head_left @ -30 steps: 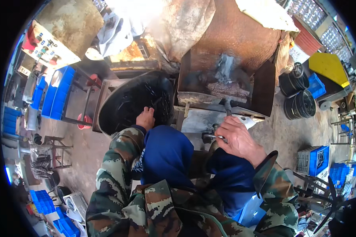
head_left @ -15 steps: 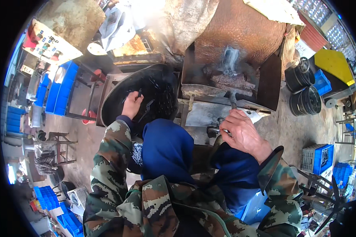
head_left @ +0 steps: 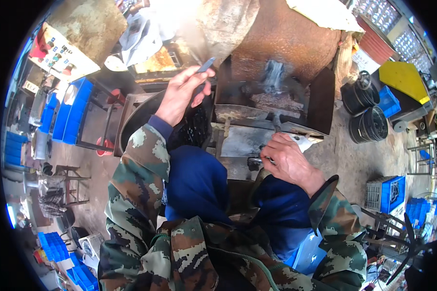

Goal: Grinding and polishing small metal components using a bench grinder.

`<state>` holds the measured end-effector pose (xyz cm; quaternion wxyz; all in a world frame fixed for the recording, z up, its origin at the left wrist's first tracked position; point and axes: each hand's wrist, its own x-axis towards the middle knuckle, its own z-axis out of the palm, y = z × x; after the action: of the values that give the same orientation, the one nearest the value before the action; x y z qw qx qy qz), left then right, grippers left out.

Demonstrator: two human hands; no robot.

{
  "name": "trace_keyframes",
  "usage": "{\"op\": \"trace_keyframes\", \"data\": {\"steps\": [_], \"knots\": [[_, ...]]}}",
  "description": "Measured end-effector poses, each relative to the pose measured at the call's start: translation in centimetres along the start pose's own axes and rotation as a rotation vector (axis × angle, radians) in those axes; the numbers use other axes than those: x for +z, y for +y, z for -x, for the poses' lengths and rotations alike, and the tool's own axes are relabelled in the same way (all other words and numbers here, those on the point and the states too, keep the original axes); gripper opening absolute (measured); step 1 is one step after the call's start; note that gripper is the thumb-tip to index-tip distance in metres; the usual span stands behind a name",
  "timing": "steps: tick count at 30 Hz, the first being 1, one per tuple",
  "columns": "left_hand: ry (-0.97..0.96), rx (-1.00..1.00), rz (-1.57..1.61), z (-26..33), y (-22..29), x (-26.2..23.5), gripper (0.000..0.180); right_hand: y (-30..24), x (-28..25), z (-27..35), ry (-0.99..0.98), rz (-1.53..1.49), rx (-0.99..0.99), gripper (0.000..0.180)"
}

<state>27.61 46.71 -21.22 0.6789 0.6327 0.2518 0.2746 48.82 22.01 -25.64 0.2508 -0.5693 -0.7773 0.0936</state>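
Observation:
My left hand (head_left: 184,94) is raised over the right rim of a large dark pan (head_left: 126,131), its fingers pinching a small flat grey metal piece (head_left: 207,64). Small dark and shiny pieces lie in the pan, partly hidden by my hand and sleeve. My right hand (head_left: 290,157) is closed by the end of a short pipe (head_left: 277,122), in front of an open metal box (head_left: 320,104). What its fingers grip is hidden; a metal fitting (head_left: 254,163) shows beside them. Inside the box, a bluish-white streak (head_left: 274,76) of spray or smoke rises above a rough block (head_left: 277,102).
A brown sheet (head_left: 286,39) hangs behind the box. Black buckets (head_left: 369,124) stand at right, near a yellow-topped machine (head_left: 404,80). Blue bins (head_left: 73,111) and a control panel (head_left: 63,53) are at left. A black fan (head_left: 412,237) is at lower right.
My left hand has come up out of the pan and moved right, now with the flat metal piece in its fingers. My right hand stays by the pipe; the whole view has shifted slightly.

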Motion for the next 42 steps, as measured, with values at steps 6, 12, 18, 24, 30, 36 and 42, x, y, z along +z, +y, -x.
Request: {"op": "trace_keyframes", "data": {"steps": [6,12,18,24,30,36,42], "knots": [[-0.024,-0.152,-0.018,-5.6,0.9,5.4,0.035,0.0,0.3,-0.6,-0.012,0.011,-0.033,0.011],[-0.051,0.056,-0.47,-12.3,-5.4,7.6,0.034,0.3,0.4,0.1,-0.028,0.019,-0.011,0.01],[-0.071,0.176,-0.704,-15.3,-12.2,8.7,0.022,0.8,0.6,0.6,-0.054,0.027,0.029,0.012],[-0.239,0.081,-0.59,-15.2,-14.1,10.1,0.026,1.2,0.0,0.7,-0.123,0.045,0.054,0.014],[-0.246,0.12,-0.61,-14.6,-13.3,7.5,0.03,0.5,0.3,-0.9,-0.053,-0.026,-0.013,0.012],[-0.32,0.248,-0.401,-15.0,-13.6,9.4,0.026,0.5,-0.6,-0.2,-0.052,0.013,0.048,0.012],[-0.133,0.2,-0.491,-13.6,-13.5,9.2,0.025,0.3,0.1,-0.4,-0.05,-0.036,0.024,0.012]]}}
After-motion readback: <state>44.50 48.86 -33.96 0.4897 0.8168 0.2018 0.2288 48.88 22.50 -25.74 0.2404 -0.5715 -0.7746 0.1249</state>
